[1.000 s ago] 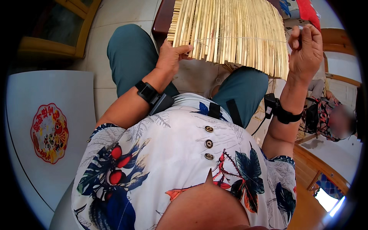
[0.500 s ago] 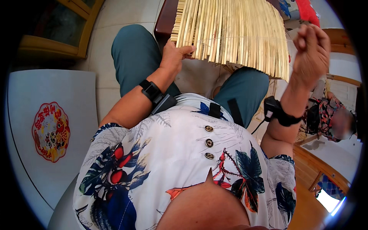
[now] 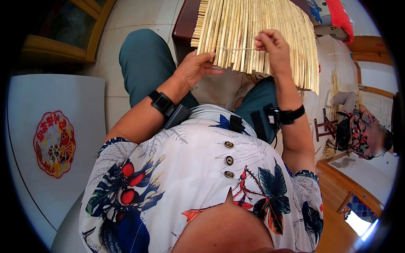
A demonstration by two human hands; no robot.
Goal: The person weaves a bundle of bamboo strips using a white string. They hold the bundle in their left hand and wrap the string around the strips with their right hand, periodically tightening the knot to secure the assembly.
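Note:
A mat of pale yellow reed stalks [image 3: 295, 46], laid side by side and bound with thin thread, lies before me at the top of the view. My left hand [image 3: 194, 69] grips its near left corner, thumb on top of the stalks and fingers below the edge. Over the middle of the mat, my right hand [image 3: 276, 50] is closed in a pinch on a thin, light thread [image 3: 242, 49]. The thread stretches left across the stalks toward my left thumb. Whether a needle is also between my right fingertips cannot be made out.
Beneath the mat is a dark reddish-brown table [image 3: 181, 31]. A white cabinet [image 3: 59, 194] with a red decoration stands at left. Another person [image 3: 365, 130] sits at far right near a small wooden stool [image 3: 325, 125] and loose stalks [image 3: 334, 90]. Red cloth [image 3: 339, 19] lies at upper right.
My right hand has come from beyond the mat's right side to above its middle. My left hand's index finger now stretches out below the mat edge. The mat has shifted slightly.

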